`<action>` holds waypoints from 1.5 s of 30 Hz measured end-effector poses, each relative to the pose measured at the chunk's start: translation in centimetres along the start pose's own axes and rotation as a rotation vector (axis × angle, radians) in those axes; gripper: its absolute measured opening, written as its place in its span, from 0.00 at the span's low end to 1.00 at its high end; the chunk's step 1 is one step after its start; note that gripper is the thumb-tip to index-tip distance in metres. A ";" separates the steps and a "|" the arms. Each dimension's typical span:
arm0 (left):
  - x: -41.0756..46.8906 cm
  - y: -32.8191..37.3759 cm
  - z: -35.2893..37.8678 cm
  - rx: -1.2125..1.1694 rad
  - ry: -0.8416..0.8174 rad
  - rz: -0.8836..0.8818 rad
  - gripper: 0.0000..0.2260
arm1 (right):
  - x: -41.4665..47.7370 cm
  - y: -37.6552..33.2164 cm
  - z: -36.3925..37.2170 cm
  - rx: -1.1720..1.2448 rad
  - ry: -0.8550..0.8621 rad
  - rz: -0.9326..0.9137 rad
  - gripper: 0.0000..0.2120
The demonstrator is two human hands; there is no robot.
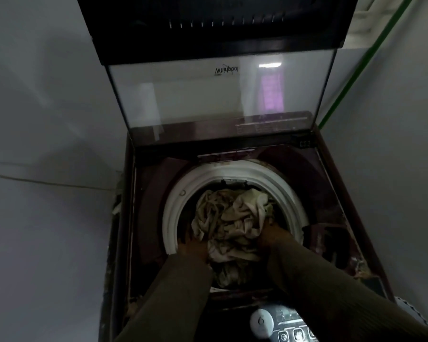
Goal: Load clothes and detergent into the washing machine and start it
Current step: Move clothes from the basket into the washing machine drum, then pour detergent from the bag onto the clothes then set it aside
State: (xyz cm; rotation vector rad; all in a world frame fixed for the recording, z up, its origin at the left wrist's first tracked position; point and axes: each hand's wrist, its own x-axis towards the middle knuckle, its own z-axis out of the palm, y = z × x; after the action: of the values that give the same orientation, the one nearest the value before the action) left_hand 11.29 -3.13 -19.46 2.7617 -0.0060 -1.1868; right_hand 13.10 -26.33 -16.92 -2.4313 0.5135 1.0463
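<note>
**Clothes going into the tub, detergent and start not yet done**

Nearest the lens, beside the right sleeve (331, 292), the control panel (289, 319) shows a pale round dial (261, 322) and a few lit buttons. It is partly cut off by the frame edge and partly covered by that sleeve. Both arms reach forward into the open washing machine (344, 230). The left hand (193, 250) and the right hand (273, 236) grasp a crumpled bundle of beige clothes (232, 218) from either side, with their fingers sunk in the folds. The bundle sits between the hands in the mouth of the tub, inside the white tub ring (173, 213) that curves round outside and beyond both hands. Past the hands the glass lid (195, 95) stands raised.

This reads as the loading step. The next move calls for pressing the bundle down below the ring and letting go. After that come detergent, the lid, and the panel on the near side of the hands.

The light is dim. The fingertips are hidden in cloth, and what lies under the bundle cannot be made out. The button markings are too blurred to read, and no detergent is in view
</note>
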 end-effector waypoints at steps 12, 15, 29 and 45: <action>-5.9 0.1 -4.7 0.206 0.300 0.202 0.37 | -9.9 -4.3 -3.4 -0.139 0.294 -0.333 0.41; -7.8 0.2 -5.3 0.238 0.361 0.249 0.37 | -11.5 -4.0 -2.6 -0.210 0.394 -0.433 0.37; -19.8 -3.7 -1.6 0.050 0.870 0.027 0.29 | -16.7 -8.2 3.9 -0.464 0.420 -0.920 0.35; -35.2 -9.5 15.3 -0.305 0.791 -0.790 0.30 | -26.5 -14.2 13.8 -0.604 0.291 -1.497 0.32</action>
State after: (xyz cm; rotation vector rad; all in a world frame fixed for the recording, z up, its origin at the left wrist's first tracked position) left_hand -24.49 6.43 -5.63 2.7690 1.2926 -0.0391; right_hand -5.09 -2.97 -2.10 -2.4015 -1.5391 0.1352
